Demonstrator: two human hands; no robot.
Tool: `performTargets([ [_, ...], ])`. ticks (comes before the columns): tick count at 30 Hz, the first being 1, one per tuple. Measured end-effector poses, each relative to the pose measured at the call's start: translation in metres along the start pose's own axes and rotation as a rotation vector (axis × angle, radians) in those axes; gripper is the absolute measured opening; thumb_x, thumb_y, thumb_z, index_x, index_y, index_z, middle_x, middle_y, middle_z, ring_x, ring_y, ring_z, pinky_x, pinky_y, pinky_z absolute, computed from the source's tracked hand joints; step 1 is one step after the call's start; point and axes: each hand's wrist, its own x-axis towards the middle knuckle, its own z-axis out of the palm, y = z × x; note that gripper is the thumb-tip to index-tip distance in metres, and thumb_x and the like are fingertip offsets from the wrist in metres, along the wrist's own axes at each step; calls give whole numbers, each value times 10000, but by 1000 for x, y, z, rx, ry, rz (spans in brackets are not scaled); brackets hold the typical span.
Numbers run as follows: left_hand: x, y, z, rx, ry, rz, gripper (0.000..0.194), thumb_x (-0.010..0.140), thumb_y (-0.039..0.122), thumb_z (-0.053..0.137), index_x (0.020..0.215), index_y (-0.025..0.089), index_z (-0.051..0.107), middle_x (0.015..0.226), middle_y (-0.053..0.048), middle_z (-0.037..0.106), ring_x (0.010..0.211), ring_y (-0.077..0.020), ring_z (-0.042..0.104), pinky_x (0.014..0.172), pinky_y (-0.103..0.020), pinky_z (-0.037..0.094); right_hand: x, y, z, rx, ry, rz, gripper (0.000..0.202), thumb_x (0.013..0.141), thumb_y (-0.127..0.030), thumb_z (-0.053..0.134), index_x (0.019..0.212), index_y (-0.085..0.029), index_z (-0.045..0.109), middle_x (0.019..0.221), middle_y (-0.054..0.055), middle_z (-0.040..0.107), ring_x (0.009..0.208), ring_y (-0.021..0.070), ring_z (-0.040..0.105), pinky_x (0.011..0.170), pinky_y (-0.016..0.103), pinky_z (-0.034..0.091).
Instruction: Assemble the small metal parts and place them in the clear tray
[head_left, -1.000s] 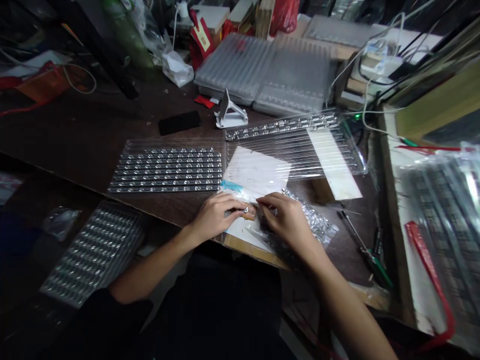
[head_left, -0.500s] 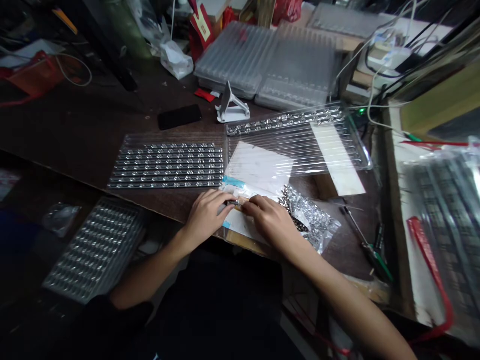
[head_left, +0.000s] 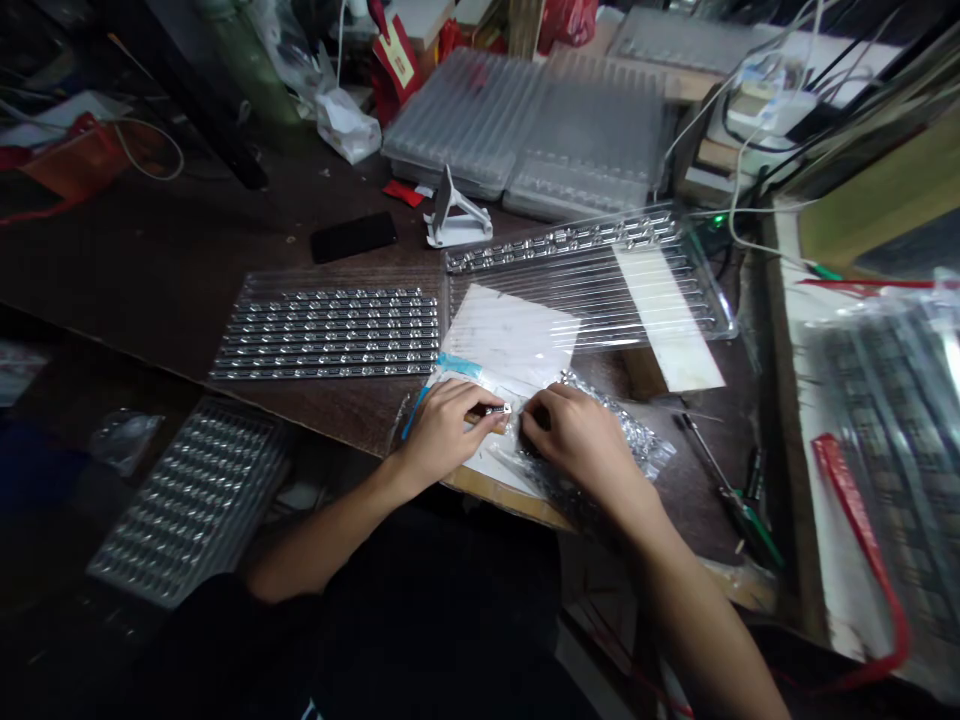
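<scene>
Currently pinching a small metal part (head_left: 496, 409) between thumb and forefinger of the left hand (head_left: 444, 428), just above a tan block (head_left: 491, 425) near the table's (head_left: 330, 405) front edge. Holding the right hand (head_left: 581, 432) just to the right, fingers curled inward and bunched; cannot tell whether clamped on anything. Seen partly behind that hand, a plastic bag of metal parts (head_left: 641, 440). Toward the left of the front edge, a filled tray (head_left: 330, 335) with rows of dark-and-silver pieces; adjoining at its right end, a clear ridged tray (head_left: 600, 300) with pieces along its back edge. Behind them, a black phone (head_left: 354, 237) and a white stand (head_left: 459, 225). Near the table's right edge, a green-handled screwdriver (head_left: 735, 495). At the back, a red item with a cream label (head_left: 397, 55), its print too small to read
</scene>
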Motion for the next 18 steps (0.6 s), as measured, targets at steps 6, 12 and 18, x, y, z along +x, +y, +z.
performTargets([
  [6, 0, -1, 0, 21, -37, -15, 21, 862, 200, 682, 842, 204, 675, 865, -22, 740, 865, -212, 648, 810, -363, 454, -1, 6, -2, 313, 123, -61, 121, 905, -204, 551, 933, -180, 666, 843, 53, 720, 724, 180, 653, 663, 272, 458],
  [12, 1, -1, 0, 19, -46, -27, 20, 862, 208, 689, 842, 203, 686, 862, -33, 737, 872, -225, 638, 806, -374, 459, 1, 13, 1, 383, 253, -136, 163, 932, -205, 545, 941, -184, 707, 898, 64, 740, 810, 196, 685, 750, 292, 509],
  [18, -2, -5, -13, -252, 81, -82, 35, 874, 167, 649, 870, 193, 673, 931, -55, 735, 911, -195, 683, 836, -330, 527, 7, 4, 10, 388, 166, -171, 179, 912, -144, 548, 925, -190, 721, 905, 75, 729, 809, 198, 682, 745, 297, 524],
])
